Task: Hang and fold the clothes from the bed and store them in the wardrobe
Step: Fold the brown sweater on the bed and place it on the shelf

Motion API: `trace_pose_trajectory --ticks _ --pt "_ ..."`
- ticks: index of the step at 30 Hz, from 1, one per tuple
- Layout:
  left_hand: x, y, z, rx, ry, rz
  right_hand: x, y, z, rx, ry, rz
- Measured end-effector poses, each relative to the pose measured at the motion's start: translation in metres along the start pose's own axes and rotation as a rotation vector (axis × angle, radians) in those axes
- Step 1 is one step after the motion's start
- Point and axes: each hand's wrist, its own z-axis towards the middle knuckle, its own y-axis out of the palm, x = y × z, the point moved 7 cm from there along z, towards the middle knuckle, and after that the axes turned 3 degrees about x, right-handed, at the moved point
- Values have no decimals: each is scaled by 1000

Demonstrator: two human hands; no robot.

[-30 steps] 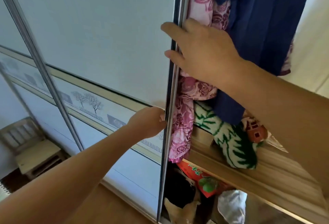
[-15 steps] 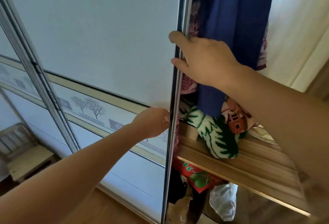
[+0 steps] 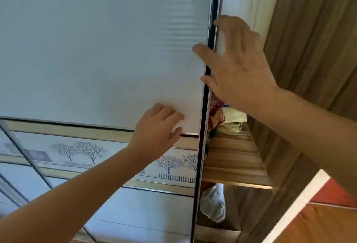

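The wardrobe's sliding door, frosted white above a tree-printed band, stands beside a wood-grain panel. In the narrow gap, patterned clothes lie on a wooden shelf, with a white bag below. The left hand presses on the door face. The right hand, fingers spread and released, touches the metal door edge. Half a second earlier the gap is wider, a blue garment shows, and both hands grip the edge.

A single head-worn view is given, aimed forward and slightly down, held close against the wardrobe's sliding door.
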Motion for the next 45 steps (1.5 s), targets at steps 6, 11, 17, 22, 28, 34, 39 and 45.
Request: trace_pose_trajectory --ticks 6,11,17,22,28,34,39,45 --pt "3 10 23 71 161 354 31 12 -53 -180 -46 -203" --pt "38 36 43 93 304 377 69 12 -88 -207 20 -265" --pt "84 58 64 143 363 361 106 10 -123 -291 72 -359" --pt "115 66 77 167 379 336 129 4 -141 -334 107 -394" --pt "140 74 88 176 387 317 148 0 -159 -375 137 -425" --pt "157 80 93 173 400 277 164 -1 -170 -382 156 -437" --pt "160 81 95 143 401 238 170 -1 -172 -384 170 -416" --pt "157 70 89 71 435 158 160 -2 -171 -408 232 -317"
